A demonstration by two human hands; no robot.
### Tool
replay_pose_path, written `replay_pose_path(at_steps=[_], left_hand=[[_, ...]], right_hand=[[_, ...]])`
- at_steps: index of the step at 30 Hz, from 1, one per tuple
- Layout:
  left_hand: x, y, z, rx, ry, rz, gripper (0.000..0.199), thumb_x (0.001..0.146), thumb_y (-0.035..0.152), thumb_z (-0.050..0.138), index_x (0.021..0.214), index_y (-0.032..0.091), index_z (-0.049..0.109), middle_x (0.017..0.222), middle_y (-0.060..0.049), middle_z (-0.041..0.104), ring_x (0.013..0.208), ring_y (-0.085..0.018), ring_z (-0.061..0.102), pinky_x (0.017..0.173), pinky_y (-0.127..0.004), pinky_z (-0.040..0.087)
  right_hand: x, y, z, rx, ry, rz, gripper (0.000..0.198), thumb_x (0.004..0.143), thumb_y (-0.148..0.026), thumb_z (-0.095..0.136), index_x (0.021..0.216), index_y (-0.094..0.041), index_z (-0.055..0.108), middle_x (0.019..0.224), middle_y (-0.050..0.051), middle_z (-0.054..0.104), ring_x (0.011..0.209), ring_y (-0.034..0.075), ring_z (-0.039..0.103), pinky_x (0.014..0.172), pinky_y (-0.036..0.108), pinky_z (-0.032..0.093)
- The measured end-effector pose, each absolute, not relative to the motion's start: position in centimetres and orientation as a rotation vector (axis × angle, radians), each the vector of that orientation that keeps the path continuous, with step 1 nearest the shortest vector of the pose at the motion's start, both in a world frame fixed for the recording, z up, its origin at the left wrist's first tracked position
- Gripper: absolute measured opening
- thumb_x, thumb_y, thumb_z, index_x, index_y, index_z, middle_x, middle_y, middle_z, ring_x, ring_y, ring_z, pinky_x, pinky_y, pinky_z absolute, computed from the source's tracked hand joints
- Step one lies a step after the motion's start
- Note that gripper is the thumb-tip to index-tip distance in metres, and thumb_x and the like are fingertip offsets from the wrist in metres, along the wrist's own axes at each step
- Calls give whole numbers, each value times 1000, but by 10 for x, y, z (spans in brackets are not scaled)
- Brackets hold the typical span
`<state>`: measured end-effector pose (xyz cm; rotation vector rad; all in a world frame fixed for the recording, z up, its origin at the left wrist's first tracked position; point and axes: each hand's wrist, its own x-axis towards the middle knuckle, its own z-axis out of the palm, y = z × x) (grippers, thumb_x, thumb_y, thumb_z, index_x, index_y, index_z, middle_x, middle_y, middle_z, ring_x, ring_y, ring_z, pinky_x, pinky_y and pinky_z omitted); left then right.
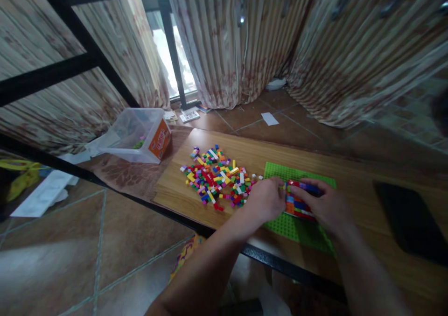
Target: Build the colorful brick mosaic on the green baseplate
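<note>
A build of red, blue and orange toy bricks (296, 205) sits over the green studded baseplate (280, 170). My right hand (329, 208) grips its right end, thumb across the top and fingers over the far side. At the left end, my left hand (268, 198) has its fingers pinched together against the build. Whatever lies between those left fingertips is hidden or too small to name. Just left of my left hand, a pile of loose coloured toy bricks (210, 178) spreads over the wooden tabletop (175, 185).
A dark flat object like a phone (409, 218) lies on the right of the table. Beyond the left end stands a clear plastic bin (136, 138) with an orange label. Curtains (224, 50) hang behind, and black metal bars (45, 75) cross the left side.
</note>
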<state>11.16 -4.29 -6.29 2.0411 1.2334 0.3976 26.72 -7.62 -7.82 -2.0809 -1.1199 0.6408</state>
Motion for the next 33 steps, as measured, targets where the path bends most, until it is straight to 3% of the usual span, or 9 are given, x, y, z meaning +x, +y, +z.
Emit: replay_pose_path(at_steps=[6,10,17,22,29,33], left_hand=[[91,-28,-57,2028,1193,467,28,85,18,45,99,14,69,86,-8,71,79,-19,64,73,-27,49],[45,-5,-45,1949,1088,645,22,81,15,48,84,12,70,77,-2,68,70,-13,59,65,-21,45],[-19,9,-40,1851,1552,661,18,74,15,54,77,13,72,70,-1,66,68,-12,57,63,-21,43],[-54,12,-43,1721,2015,530,23,73,16,55,86,15,74,73,-4,70,73,-15,61,65,-23,43],[-76,1,-47,1617,2154,624,23,80,24,53,88,14,72,83,-7,73,79,-17,64,71,-24,45],[-86,-35,-64,1569,2142,747,27,84,24,50,102,14,67,98,-9,71,85,-18,65,80,-28,48]], right_hand=[[268,-77,-80,-2060,-1125,647,57,59,-59,73,97,-18,73,82,8,70,66,23,64,61,37,52],[269,-78,-79,-2101,-1179,609,57,62,-62,70,100,-19,73,91,9,71,76,25,66,68,39,52],[273,-78,-78,-2110,-1165,597,51,73,-62,59,98,-20,73,88,10,72,75,25,66,69,38,51],[278,-76,-87,-2073,-1292,476,49,77,-62,54,96,-21,73,90,12,72,79,27,65,70,38,49],[284,-67,-95,-2092,-1336,443,52,78,-62,51,97,-19,72,89,12,71,78,28,64,72,41,48],[294,-72,-92,-2052,-1248,427,50,78,-61,50,96,-19,71,90,12,72,82,29,65,74,42,48]])
